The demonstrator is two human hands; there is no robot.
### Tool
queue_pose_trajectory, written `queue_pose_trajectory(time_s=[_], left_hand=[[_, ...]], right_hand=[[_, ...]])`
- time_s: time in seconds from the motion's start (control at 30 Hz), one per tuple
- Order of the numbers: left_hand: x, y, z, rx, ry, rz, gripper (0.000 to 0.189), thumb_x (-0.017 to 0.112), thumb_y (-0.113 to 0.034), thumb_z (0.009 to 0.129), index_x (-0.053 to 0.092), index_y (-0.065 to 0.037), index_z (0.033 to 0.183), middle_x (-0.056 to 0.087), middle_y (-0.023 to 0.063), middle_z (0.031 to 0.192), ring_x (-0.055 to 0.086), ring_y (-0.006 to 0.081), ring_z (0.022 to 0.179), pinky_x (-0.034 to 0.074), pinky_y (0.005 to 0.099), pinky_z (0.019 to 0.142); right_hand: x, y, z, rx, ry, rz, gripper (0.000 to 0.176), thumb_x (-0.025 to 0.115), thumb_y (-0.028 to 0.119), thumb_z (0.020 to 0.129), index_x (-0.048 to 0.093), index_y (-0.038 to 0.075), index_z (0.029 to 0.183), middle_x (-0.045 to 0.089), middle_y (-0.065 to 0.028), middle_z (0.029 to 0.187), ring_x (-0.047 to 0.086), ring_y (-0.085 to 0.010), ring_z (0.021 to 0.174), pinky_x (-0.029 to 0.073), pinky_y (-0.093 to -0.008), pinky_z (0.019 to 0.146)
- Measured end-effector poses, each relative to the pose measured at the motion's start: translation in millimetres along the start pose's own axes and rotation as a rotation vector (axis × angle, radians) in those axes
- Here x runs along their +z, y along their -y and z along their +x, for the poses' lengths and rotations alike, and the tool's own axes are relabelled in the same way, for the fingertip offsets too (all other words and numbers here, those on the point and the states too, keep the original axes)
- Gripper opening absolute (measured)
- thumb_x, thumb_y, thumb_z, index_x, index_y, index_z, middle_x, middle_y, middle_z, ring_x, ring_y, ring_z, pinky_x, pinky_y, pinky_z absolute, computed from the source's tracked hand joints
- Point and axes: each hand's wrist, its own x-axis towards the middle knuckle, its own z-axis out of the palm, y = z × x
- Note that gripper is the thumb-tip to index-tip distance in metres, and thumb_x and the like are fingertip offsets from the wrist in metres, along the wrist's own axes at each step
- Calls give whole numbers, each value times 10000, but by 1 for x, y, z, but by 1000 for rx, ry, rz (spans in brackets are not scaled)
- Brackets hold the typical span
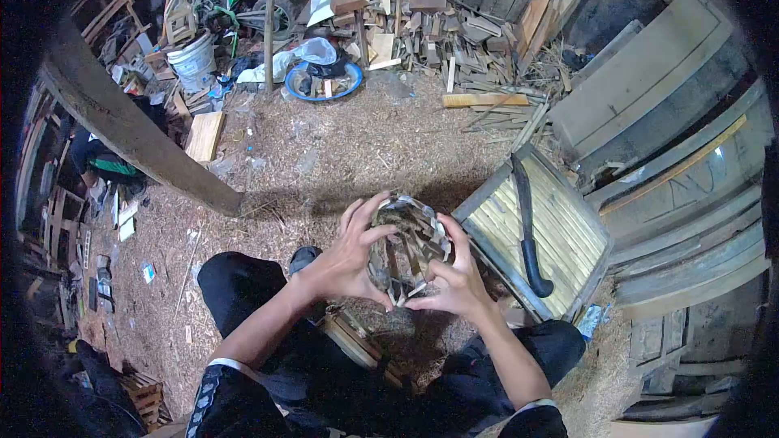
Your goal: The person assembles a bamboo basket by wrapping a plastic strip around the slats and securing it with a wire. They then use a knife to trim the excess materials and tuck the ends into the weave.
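A round, openwork object of pale and brown strips is raised in front of my knees; its exact kind I cannot make out. My left hand curves around its left side, thumb at the bottom edge. Around the right side bends my right hand, its thumb meeting the lower edge close to the left thumb. To the right, a large knife with a curved black handle lies on a framed, slatted panel, apart from both hands.
A wooden post slants in at left. Farther back are a blue-rimmed basin, a white bucket and a pile of wood scraps. Boards and curved wooden pieces line the right side. Shavings cover the ground.
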Motion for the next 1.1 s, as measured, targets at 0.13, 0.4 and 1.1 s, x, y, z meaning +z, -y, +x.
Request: queue_pose_trajectory(time_s=[0.13,0.4,1.1], left_hand=[[5,12,8,33,-43,-90,1261,926,-611,472,249,-190,1450,191,290,1556,232,512,1431,221,641,1154],[12,16,12,26,-56,-129,1187,953,-550,479,306,-161,1395,212,282,1558,244,501,1438,260,616,1157],[-4,4,41,-119,-20,-214,711,968,-400,496,682,-125,1086,294,247,1561,327,456,1433,325,526,1156]], right_hand=[[-4,-5,6,8,-47,0,492,986,275,434,602,55,649,303,-246,1527,344,-449,1411,396,-503,1116],[-7,-10,5,4,-79,-24,485,986,254,440,595,45,635,321,-221,1520,426,-419,1358,461,-496,1068],[-26,-13,13,82,-126,26,501,976,256,473,558,51,657,314,-225,1568,429,-412,1388,423,-477,1094]])
